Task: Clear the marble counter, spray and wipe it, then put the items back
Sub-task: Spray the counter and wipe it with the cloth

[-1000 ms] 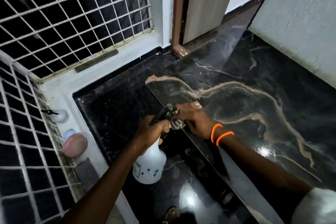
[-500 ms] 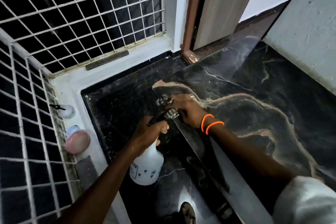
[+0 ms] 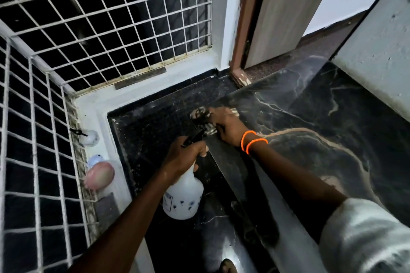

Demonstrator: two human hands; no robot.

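Note:
The black marble counter [image 3: 315, 131] with pale veins fills the right half of the view. My right hand [image 3: 228, 128], with orange bands at the wrist, presses a crumpled patterned cloth [image 3: 203, 117] onto the counter's near left corner. My left hand [image 3: 183, 157] grips the neck and black trigger of a white spray bottle [image 3: 183, 197], held below the counter's edge over the dark floor. The bottle's nozzle points up toward the cloth.
A white ledge [image 3: 104, 117] runs along the metal window grille [image 3: 111, 20] at left. On the ledge lie a pink rounded object [image 3: 99, 175] and a small white object [image 3: 89, 137]. A wooden door [image 3: 286, 6] stands at the back; a grey wall [image 3: 377, 62] borders the counter on the right.
My right hand has slid the cloth farther away along the counter's left edge toward the corner. The left hand and bottle have stayed close beside it.

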